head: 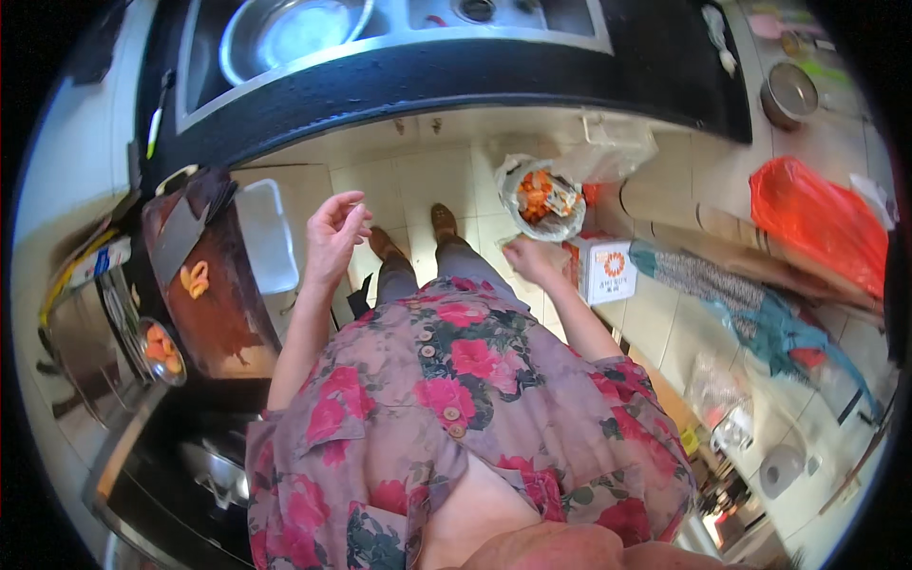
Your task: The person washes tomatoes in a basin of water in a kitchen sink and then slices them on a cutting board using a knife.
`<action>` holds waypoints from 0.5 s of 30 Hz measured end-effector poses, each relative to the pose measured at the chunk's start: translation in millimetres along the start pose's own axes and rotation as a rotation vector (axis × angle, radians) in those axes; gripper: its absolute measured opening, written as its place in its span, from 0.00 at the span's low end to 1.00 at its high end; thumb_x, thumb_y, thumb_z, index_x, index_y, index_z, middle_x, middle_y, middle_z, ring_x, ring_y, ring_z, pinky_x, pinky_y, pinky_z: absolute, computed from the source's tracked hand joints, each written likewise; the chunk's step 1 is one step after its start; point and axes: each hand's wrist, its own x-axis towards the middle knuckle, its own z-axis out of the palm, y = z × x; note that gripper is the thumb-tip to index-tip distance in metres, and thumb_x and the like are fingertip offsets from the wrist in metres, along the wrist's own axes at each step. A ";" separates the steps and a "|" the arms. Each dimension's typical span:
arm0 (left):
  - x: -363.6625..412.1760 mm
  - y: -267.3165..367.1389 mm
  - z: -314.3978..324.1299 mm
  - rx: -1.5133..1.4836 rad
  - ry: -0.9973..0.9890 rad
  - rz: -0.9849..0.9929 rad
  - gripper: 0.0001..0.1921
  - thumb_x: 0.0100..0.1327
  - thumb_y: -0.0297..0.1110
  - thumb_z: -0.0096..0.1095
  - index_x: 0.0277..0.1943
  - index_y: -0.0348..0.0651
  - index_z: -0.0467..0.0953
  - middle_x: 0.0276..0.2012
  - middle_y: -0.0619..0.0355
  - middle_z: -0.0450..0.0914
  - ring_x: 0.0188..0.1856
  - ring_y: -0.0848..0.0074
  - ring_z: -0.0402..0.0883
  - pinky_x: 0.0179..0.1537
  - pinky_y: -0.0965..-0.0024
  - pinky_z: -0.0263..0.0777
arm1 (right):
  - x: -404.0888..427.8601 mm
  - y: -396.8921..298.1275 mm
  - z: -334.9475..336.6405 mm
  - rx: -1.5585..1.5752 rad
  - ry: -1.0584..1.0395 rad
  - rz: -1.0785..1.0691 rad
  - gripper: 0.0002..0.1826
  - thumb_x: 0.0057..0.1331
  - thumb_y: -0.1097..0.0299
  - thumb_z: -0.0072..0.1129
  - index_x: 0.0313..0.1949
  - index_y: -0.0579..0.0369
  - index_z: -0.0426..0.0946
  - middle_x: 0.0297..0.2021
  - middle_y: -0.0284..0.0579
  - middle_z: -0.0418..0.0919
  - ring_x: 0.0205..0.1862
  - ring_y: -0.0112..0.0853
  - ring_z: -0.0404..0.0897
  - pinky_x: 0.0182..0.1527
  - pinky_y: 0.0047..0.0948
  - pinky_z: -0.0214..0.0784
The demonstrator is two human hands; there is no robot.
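My left hand (336, 239) is raised with its fingers bent and apart, holding nothing. It is nearest to a white plastic tray (266, 239). Left of the tray lies a brown cutting board (221, 313) bearing a cleaver (178, 239) and several orange food pieces (194, 278). Beside the board, a metal bowl (178, 370) contains more orange pieces (160, 347). My right hand (531, 261) hangs with curled fingers just below a bag-lined waste bin (507, 187) containing orange scraps (536, 196). Whether those fingers grip anything is unclear.
A dark counter (456, 75) runs ahead, with a sink holding a large metal basin (299, 32). To the right are a printed cardboard box (609, 267), a red plastic bag (819, 221) and a metal pot (789, 92). A stove (164, 463) stands at lower left.
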 end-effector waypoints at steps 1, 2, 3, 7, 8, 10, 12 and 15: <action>-9.4 -7.3 -13.4 -0.042 0.068 0.000 0.12 0.66 0.30 0.57 0.50 0.37 0.75 0.32 0.60 0.79 0.26 0.85 0.76 0.27 0.84 0.69 | -8.3 -52.7 -23.5 -0.060 -0.052 -0.072 0.17 0.63 0.59 0.51 0.43 0.59 0.78 0.34 0.58 0.81 0.41 0.50 0.80 0.46 0.44 0.71; -13.9 -6.5 -23.7 -0.078 0.115 0.015 0.11 0.66 0.29 0.57 0.50 0.37 0.75 0.30 0.62 0.78 0.25 0.86 0.75 0.26 0.84 0.69 | -1.0 -61.5 -19.8 0.035 -0.110 -0.139 0.16 0.63 0.61 0.52 0.45 0.59 0.77 0.37 0.60 0.80 0.42 0.51 0.79 0.47 0.44 0.71; -19.5 -10.1 -29.2 -0.113 0.206 0.040 0.11 0.65 0.29 0.58 0.49 0.38 0.75 0.24 0.65 0.75 0.22 0.87 0.72 0.25 0.83 0.68 | 6.9 -81.8 -27.4 -0.016 -0.159 -0.276 0.16 0.63 0.63 0.53 0.47 0.59 0.77 0.39 0.60 0.80 0.43 0.51 0.79 0.49 0.44 0.70; -52.1 -20.8 -59.8 -0.128 0.452 0.088 0.11 0.63 0.28 0.61 0.48 0.38 0.76 0.21 0.67 0.72 0.21 0.88 0.71 0.23 0.82 0.67 | 28.1 -181.0 -59.8 0.057 -0.074 -0.678 0.13 0.63 0.66 0.54 0.45 0.59 0.77 0.38 0.56 0.80 0.39 0.48 0.80 0.43 0.40 0.73; -62.7 -21.7 -64.6 -0.124 0.523 0.106 0.11 0.63 0.28 0.60 0.48 0.38 0.76 0.21 0.67 0.72 0.21 0.87 0.71 0.23 0.81 0.67 | 34.9 -205.4 -68.4 0.033 -0.056 -0.750 0.13 0.63 0.67 0.55 0.45 0.59 0.77 0.38 0.55 0.80 0.38 0.47 0.80 0.42 0.39 0.73; -85.6 -26.6 -77.3 -0.108 0.656 0.135 0.11 0.63 0.26 0.59 0.49 0.37 0.75 0.21 0.66 0.72 0.21 0.87 0.72 0.23 0.81 0.68 | 40.4 -254.0 -83.0 0.010 -0.024 -0.915 0.12 0.63 0.69 0.55 0.45 0.59 0.77 0.37 0.54 0.80 0.36 0.46 0.80 0.39 0.37 0.73; -108.5 -36.0 -95.1 -0.159 0.801 0.164 0.12 0.62 0.25 0.58 0.49 0.36 0.75 0.22 0.66 0.73 0.21 0.86 0.72 0.23 0.80 0.68 | 30.7 -310.7 -98.8 -0.021 -0.090 -0.975 0.11 0.63 0.72 0.55 0.45 0.60 0.76 0.35 0.53 0.79 0.35 0.45 0.80 0.38 0.37 0.73; -132.6 -47.6 -132.6 -0.201 1.010 0.180 0.13 0.62 0.23 0.57 0.50 0.36 0.75 0.24 0.65 0.74 0.21 0.86 0.73 0.23 0.80 0.69 | 28.3 -374.5 -93.0 -0.110 -0.061 -1.230 0.10 0.64 0.74 0.55 0.44 0.61 0.76 0.35 0.51 0.80 0.35 0.40 0.81 0.38 0.30 0.72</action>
